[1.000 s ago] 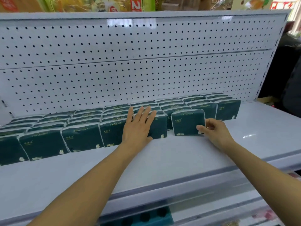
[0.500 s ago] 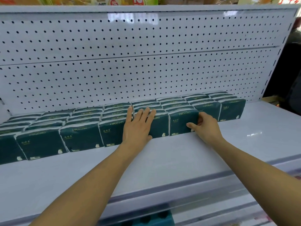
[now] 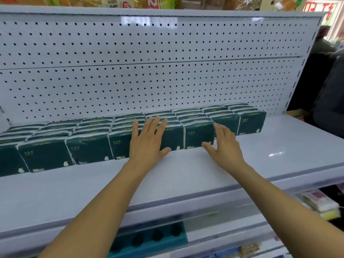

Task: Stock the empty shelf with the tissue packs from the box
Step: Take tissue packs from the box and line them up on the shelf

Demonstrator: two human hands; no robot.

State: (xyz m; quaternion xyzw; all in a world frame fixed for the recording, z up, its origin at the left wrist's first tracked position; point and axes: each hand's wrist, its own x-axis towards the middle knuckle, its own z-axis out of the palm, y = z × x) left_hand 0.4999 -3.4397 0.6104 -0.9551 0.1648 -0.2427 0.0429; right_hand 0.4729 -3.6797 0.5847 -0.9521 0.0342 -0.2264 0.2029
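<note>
Several dark green tissue packs (image 3: pixel 89 148) stand in rows along the back of the white shelf (image 3: pixel 186 174), against the pegboard. My left hand (image 3: pixel 148 141) lies flat with straight fingers against the front of the packs near the middle of the row. A front-row pack (image 3: pixel 198 135) sits flush with its neighbours just right of that hand. My right hand (image 3: pixel 223 146) has its fingers spread and relaxed beside this pack, thumb low near its bottom corner, gripping nothing. The box is not in view.
The white pegboard back panel (image 3: pixel 167 71) rises behind the packs. Bare shelf surface lies in front of the row and at the right end (image 3: pixel 288 138). Goods show on the lower shelves (image 3: pixel 149 237) and above the top edge. A dark figure (image 3: pixel 331 101) stands at the right.
My right hand pushed the front pack back into line with the row, then let go and opened. My left hand stayed flat against the packs.
</note>
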